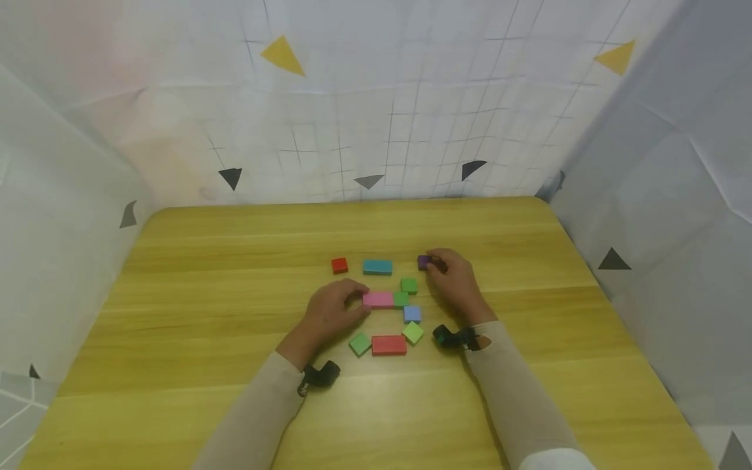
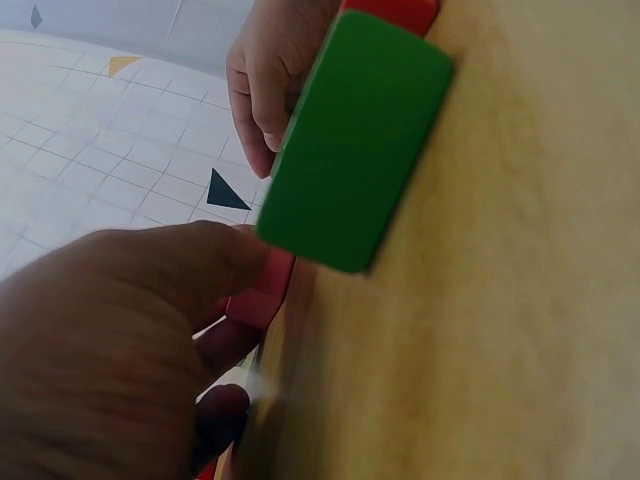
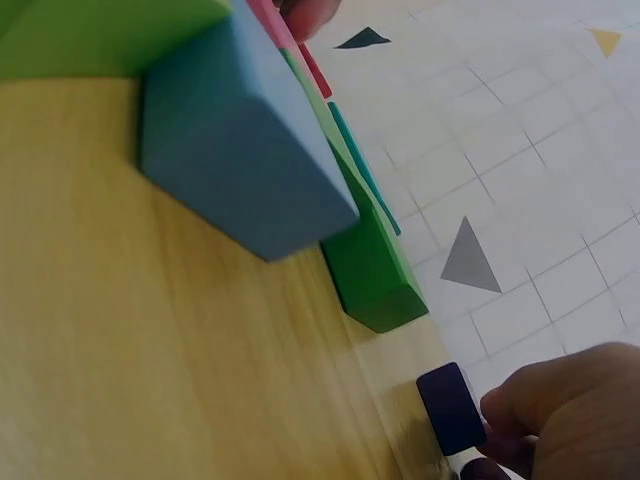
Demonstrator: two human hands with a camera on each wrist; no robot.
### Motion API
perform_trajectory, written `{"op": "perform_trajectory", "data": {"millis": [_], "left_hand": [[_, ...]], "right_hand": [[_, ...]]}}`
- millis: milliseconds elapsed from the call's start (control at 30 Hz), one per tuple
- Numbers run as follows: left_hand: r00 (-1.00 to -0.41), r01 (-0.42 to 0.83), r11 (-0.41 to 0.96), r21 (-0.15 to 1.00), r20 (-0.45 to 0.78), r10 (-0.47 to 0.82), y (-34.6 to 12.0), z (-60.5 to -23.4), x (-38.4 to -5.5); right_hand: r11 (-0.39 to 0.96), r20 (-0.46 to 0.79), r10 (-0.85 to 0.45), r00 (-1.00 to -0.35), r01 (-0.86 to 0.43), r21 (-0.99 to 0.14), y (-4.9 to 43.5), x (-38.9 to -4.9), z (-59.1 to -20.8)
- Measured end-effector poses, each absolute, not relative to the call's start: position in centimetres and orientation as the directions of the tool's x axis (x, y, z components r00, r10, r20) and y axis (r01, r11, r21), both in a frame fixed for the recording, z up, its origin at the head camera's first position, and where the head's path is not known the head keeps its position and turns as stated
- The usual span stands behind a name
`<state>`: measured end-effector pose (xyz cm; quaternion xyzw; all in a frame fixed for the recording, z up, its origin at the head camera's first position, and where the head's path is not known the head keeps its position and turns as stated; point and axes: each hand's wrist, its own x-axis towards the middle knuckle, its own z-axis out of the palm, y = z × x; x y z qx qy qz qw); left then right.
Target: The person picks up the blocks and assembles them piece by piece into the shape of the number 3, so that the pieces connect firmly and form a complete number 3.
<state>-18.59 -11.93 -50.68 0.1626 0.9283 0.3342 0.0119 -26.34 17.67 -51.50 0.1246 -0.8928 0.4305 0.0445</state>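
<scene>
My left hand (image 1: 331, 310) pinches the left end of a long pink block (image 1: 378, 300) between thumb and fingers, low over the table. The pink block's right end meets a green block (image 1: 401, 299). In the left wrist view, a large green block (image 2: 355, 140) partly covers the scene beyond that hand. Farther back and to the right, my right hand (image 1: 455, 277) holds a small dark purple block (image 1: 423, 262) by its right side. The right wrist view shows the thumb against this purple block (image 3: 451, 408), with fingertips low beside it.
A red cube (image 1: 339, 266) and a teal block (image 1: 378, 267) lie at the back. Right of centre sit another green block (image 1: 408, 286), a blue block (image 1: 412, 314) and a lime block (image 1: 413, 333). Nearer are a long red block (image 1: 389, 345) and a turned green block (image 1: 360, 344).
</scene>
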Motion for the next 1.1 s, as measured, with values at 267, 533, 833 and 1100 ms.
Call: {"op": "perform_trajectory", "data": {"millis": [267, 533, 833, 1100], "left_hand": [[-0.948, 0.286, 0.722, 0.63, 0.074, 0.31, -11.92, -50.81, -18.6], [-0.951, 0.274, 0.719, 0.639, 0.066, 0.303, -11.9, -50.85, -18.58], [-0.951, 0.275, 0.72, 0.637, 0.071, 0.3, -11.84, -50.74, -18.54], [-0.949, 0.288, 0.725, 0.626, 0.081, 0.306, -11.85, -50.68, -18.55]], "right_hand": [[0.616, 0.171, -0.197, -0.965, -0.258, -0.745, 17.89, -26.44, -51.42], [0.632, 0.184, -0.216, -0.959, -0.282, -0.722, 17.75, -26.5, -51.47], [0.627, 0.176, -0.228, -0.958, -0.282, -0.726, 17.65, -26.39, -51.42], [0.629, 0.158, -0.236, -0.959, -0.275, -0.727, 17.73, -26.26, -51.4]]}}
